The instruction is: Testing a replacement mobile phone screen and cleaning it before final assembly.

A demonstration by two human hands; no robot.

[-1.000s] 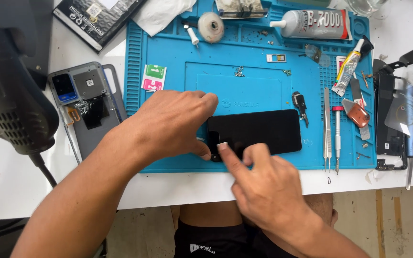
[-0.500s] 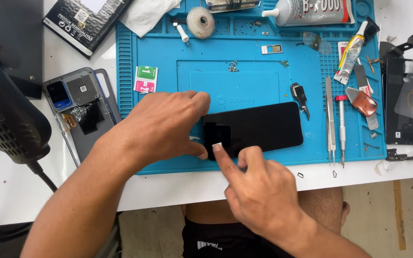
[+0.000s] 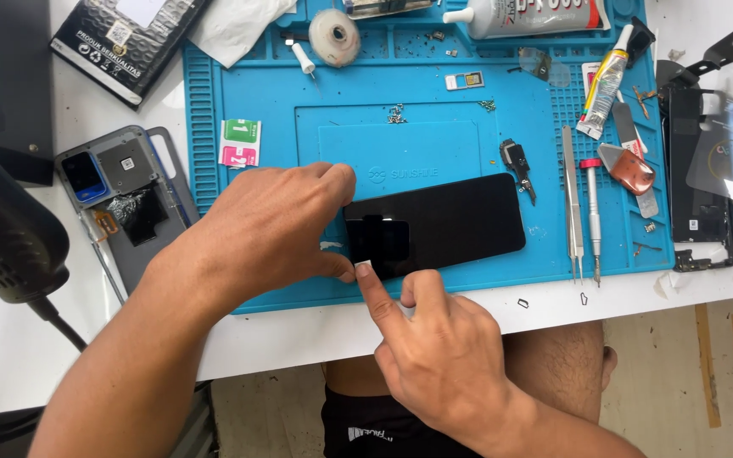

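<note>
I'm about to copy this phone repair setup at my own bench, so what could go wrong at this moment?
The black phone screen lies near the front edge of the blue mat; pressure from the right hand at its lower edge could slide it, though the left hand steadies its end. Loose tiny screws on the mat could scratch the glass if it shifts. The tweezers and screwdriver lie close by.

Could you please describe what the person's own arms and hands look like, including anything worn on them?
Both arms are bare to the frame edge: no sleeves, gloves, watch or rings show. The left hand and right hand have short, unpainted nails. Dark shorts with a small white mark cover the lap.
</note>
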